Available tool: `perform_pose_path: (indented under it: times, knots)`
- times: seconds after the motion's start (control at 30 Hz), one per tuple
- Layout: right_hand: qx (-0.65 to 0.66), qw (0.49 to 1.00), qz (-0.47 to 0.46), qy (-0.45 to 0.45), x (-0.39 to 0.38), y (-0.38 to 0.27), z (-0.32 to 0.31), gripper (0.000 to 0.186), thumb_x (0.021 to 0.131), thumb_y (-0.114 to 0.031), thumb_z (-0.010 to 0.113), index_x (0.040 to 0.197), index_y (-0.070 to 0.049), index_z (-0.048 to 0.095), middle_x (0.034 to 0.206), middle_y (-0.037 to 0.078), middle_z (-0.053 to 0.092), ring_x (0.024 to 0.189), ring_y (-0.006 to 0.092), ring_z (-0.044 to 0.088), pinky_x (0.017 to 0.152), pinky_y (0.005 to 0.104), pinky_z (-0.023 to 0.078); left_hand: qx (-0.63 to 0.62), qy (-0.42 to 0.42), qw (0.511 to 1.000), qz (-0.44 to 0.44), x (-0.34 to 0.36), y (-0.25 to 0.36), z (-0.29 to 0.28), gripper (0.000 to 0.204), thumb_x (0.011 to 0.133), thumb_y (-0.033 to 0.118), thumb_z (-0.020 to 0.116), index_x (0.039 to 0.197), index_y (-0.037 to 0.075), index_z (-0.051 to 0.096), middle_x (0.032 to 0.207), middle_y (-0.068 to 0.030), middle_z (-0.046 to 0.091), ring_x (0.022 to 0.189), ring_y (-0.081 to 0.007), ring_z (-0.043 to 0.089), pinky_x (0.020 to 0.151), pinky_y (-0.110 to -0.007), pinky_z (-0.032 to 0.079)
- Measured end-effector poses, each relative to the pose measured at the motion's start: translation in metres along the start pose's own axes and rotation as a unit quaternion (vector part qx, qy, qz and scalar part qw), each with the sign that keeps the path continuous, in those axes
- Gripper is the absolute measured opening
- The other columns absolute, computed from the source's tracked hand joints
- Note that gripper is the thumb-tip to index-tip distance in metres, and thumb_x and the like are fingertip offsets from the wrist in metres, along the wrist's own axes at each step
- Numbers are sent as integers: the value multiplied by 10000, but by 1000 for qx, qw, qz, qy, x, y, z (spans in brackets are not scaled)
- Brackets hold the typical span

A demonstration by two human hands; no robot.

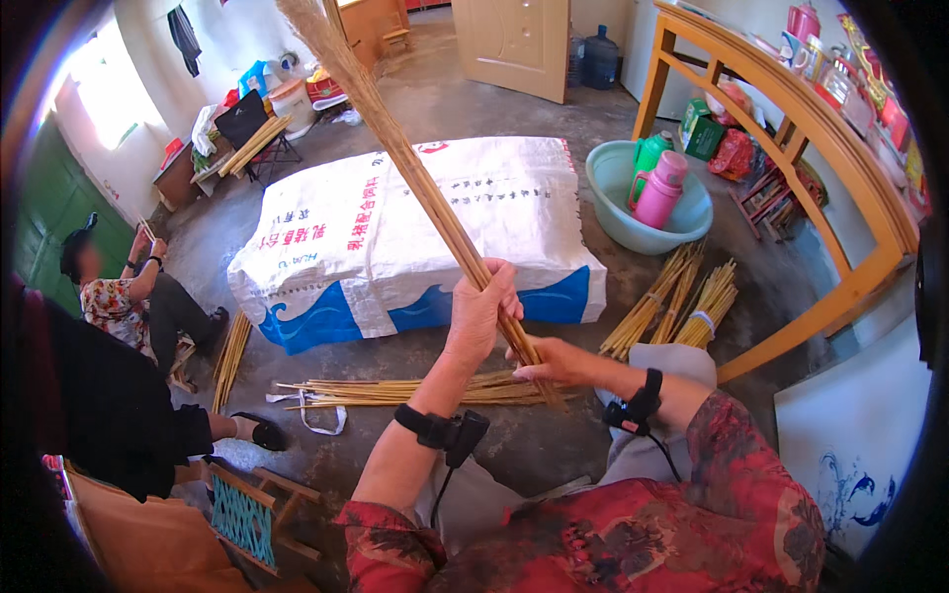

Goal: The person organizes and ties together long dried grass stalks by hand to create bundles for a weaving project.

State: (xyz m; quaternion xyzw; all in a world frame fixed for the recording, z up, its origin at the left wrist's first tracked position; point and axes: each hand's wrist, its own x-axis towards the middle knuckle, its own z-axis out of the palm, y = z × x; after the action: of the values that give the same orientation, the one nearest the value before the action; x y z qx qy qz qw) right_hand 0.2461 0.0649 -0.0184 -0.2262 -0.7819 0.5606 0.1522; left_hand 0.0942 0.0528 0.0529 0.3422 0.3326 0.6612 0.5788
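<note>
My left hand (479,306) is closed round a long bundle of thin tan sticks (415,173), held upright at a slant with its top leaning to the upper left. My right hand (542,361) grips the same bundle lower, near its bottom end. Beneath that end, a loose row of yellow sticks (435,393) lies on the floor beside a white cloth strap (326,420). Behind my hands is a large white sack-covered block (326,237) with a blue wave print.
Tied stick bundles (707,311) lie right, near a basin (613,227) holding green and pink flasks. A wooden frame (832,227) stands at right. At left, a co-worker (143,306) handles sticks, a dark-clothed person (109,395) is nearer, and a woven stool (242,519) stands below.
</note>
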Motion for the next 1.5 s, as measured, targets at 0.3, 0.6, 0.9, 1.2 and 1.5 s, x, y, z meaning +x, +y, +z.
perform_pose_path:
  times: [0.3, 0.6, 0.9, 1.2, 1.5]
  knots:
    - [-69, 979, -88, 172, 25, -79, -88, 525, 701, -243, 676, 1129, -17, 472, 863, 40, 536, 757, 80, 499, 649, 201, 426, 361, -87, 927, -57, 4, -28, 24, 200, 834, 199, 556, 733, 28, 532, 557, 15, 465, 476, -73, 457, 420, -213, 365]
    - [96, 947, -125, 281, 20, -85, -126, 251, 763, -281, 634, 822, -37, 614, 630, -9, 534, 593, 64, 497, 547, 209, 421, 303, -174, 931, -104, 27, -4, 64, 404, 778, 262, 612, 1061, -7, 507, 936, -60, 557, 842, -122, 505, 755, -264, 388]
    - [-3, 943, -101, 318, 25, -49, -135, 255, 784, -277, 617, 815, -25, 595, 662, -4, 545, 631, 79, 514, 579, 226, 424, 338, 22, 939, -51, 19, -24, -14, 322, 837, 206, 537, 1077, -6, 513, 985, -98, 568, 942, -171, 537, 781, -293, 434]
    - [-29, 908, -194, 371, 37, -94, -132, 211, 790, -234, 625, 781, -25, 594, 638, -11, 546, 599, 58, 506, 544, 195, 402, 286, 8, 958, -15, 23, -44, -42, 250, 882, 199, 467, 1032, 12, 539, 929, -83, 586, 886, -158, 561, 735, -272, 463]
    - [-54, 956, -40, 287, 68, 2, -96, 196, 741, -205, 649, 797, -26, 590, 648, 25, 566, 615, 105, 539, 565, 250, 441, 243, 17, 970, 21, 27, -41, -32, 372, 846, 210, 527, 1148, 5, 453, 1048, -102, 543, 976, -172, 523, 797, -279, 423]
